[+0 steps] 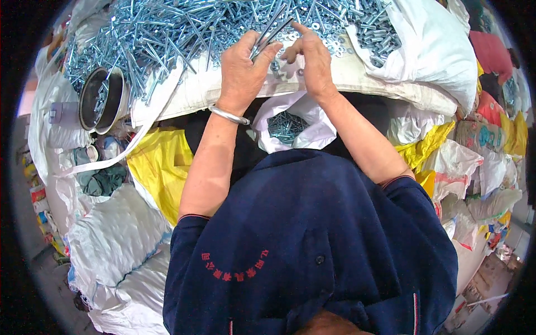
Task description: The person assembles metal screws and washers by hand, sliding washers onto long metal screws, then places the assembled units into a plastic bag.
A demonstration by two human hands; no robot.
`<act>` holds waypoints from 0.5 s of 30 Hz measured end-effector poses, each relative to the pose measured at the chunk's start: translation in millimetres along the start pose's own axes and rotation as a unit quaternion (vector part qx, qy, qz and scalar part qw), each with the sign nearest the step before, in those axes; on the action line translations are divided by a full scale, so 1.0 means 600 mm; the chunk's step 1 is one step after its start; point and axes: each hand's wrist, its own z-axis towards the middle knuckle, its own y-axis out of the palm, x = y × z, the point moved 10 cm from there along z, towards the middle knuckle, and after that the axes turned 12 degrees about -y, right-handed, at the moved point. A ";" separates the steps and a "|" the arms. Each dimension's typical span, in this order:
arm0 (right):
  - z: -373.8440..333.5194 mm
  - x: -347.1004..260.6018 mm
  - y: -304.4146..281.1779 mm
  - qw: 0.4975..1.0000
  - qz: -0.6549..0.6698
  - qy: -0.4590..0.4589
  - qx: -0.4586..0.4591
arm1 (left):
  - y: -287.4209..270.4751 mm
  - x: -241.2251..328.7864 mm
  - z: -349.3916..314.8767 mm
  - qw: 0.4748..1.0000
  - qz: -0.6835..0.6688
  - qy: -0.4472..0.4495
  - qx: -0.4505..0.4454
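My left hand (pixel 244 70) wears a metal bangle at the wrist. Its thumb and fingers are closed around a few long bolts (pixel 274 30), which slant up to the right. Close by on the right, my right hand (pixel 317 64) has its index finger stretched to the bolts' upper ends, and its other fingers are partly bent. No held thing shows in it. Beneath both hands lies pale cloth (pixel 201 84) with scattered small washers (pixel 333 44). A large heap of long shiny bolts (pixel 151 39) spreads behind and to the left.
To the right, a white sack (pixel 432 50) holds short metal sleeves (pixel 379 42). An open white bag (pixel 324 133) with bolts inside stands below the table edge. At the left is a dark-lined metal pot (pixel 118 114). Yellow (pixel 162 162) and white sacks (pixel 114 234) crowd both sides.
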 end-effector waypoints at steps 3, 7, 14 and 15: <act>0.002 0.005 0.013 0.998 0.050 0.024 0.011 | -0.001 0.003 -0.003 1.000 -0.012 0.003 0.001; -0.010 0.024 -0.010 0.991 0.097 0.074 0.049 | 0.005 0.003 -0.005 1.000 -0.007 0.012 0.000; -0.009 0.037 -0.024 0.995 0.065 0.051 0.061 | 0.001 0.002 -0.004 1.000 -0.002 0.020 0.006; -0.003 0.022 -0.028 0.997 0.019 0.031 0.070 | 0.002 0.003 -0.004 1.000 -0.003 0.017 0.003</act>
